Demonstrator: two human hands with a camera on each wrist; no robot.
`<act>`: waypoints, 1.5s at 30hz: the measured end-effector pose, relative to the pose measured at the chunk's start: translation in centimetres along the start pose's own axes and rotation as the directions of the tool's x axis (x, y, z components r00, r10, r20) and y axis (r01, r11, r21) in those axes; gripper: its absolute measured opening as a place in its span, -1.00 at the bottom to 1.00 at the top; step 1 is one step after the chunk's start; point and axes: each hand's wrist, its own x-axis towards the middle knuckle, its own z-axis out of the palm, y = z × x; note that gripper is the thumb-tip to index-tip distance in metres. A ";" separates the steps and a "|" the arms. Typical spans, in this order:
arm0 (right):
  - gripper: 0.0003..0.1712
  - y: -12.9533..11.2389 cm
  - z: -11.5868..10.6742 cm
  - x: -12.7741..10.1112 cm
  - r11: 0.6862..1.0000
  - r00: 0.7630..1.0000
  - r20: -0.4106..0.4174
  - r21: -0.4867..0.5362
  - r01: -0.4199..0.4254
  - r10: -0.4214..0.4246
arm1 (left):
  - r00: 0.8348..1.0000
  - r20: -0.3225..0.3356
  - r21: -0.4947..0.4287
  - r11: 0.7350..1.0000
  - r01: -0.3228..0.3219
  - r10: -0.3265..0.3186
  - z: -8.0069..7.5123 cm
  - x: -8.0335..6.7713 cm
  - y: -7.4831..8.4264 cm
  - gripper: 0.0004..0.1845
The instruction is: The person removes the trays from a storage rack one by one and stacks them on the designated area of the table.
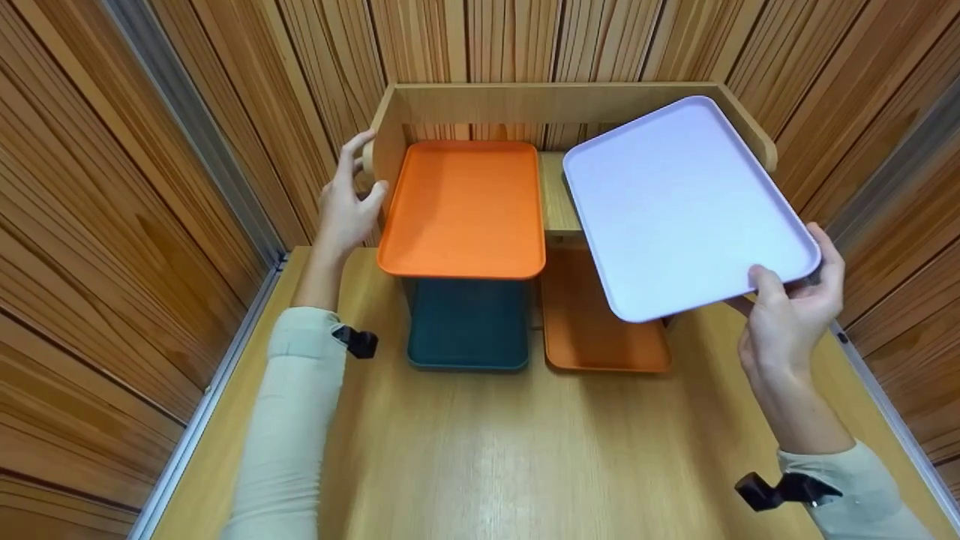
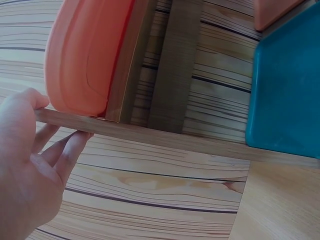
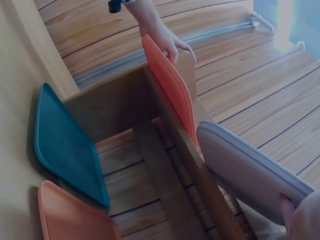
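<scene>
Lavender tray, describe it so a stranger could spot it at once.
Find the wooden shelf. Over its right side, the right hand grips the lavender tray by its near right corner. Unlike the teal tray and orange trays, it is pale and held askew.

No text, label, brand, number or sign can be read in any view, whether on the lavender tray [image 1: 686,214], the upper orange tray [image 1: 469,210] or the wooden shelf [image 1: 555,101].

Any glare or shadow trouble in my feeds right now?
Head view: pale sheen on the tabletop, lower orange tray in shade, lavender tray brightly lit; right wrist view: washed-out bright strip at upper right, lavender tray looking grey; left wrist view: duller, slightly soft, no strong glare.
</scene>
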 end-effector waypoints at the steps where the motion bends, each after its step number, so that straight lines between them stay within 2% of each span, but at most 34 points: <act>1: -0.11 -0.1 -0.2 0.1 1.000 1.000 -0.005 0.004 0.008 -0.008 | 1.000 0.000 -0.001 1.000 -0.004 0.004 0.1 0.0 0.0 -0.29; 8: -0.11 -1.1 -1.6 0.5 0.997 0.997 -0.022 0.015 0.070 -0.069 | 1.000 0.014 -0.029 1.000 -0.004 0.004 0.3 0.0 0.0 -0.28; 15: -0.11 -2.5 -3.3 1.5 0.997 0.997 0.001 0.002 0.078 -0.078 | 1.000 0.008 -0.009 1.000 -0.001 0.001 0.3 0.1 0.3 -0.28; 23: -0.13 -3.0 -5.9 2.9 0.986 0.988 0.054 0.098 0.138 -0.143 | 1.000 0.000 0.000 1.000 0.012 -0.012 0.4 0.1 0.3 -0.29; 26: -0.12 -3.5 -6.7 3.5 0.986 0.987 0.078 0.110 0.129 -0.138 | 1.000 -0.009 -0.001 1.000 0.005 -0.005 0.5 0.1 0.3 -0.29; 32: -0.14 -4.6 -8.4 5.1 0.994 0.978 0.189 0.078 0.071 -0.084 | 0.999 -0.034 0.003 1.000 -0.028 0.028 0.6 0.2 0.3 -0.30; 36: -0.14 -4.9 -9.3 6.1 0.998 0.960 0.274 -0.006 0.065 -0.061 | 0.999 -0.035 -0.005 1.000 -0.026 0.026 0.6 0.2 0.2 -0.29; 42: -0.15 -4.8 -9.9 7.1 0.991 0.949 0.308 -0.091 0.102 -0.069 | 0.999 -0.037 0.024 1.000 -0.004 0.004 0.7 0.1 0.3 -0.28; 45: -0.13 -4.7 -10.5 7.5 0.988 0.924 0.374 -0.090 0.123 -0.081 | 0.999 -0.033 0.018 1.000 -0.007 0.007 0.7 0.1 0.4 -0.28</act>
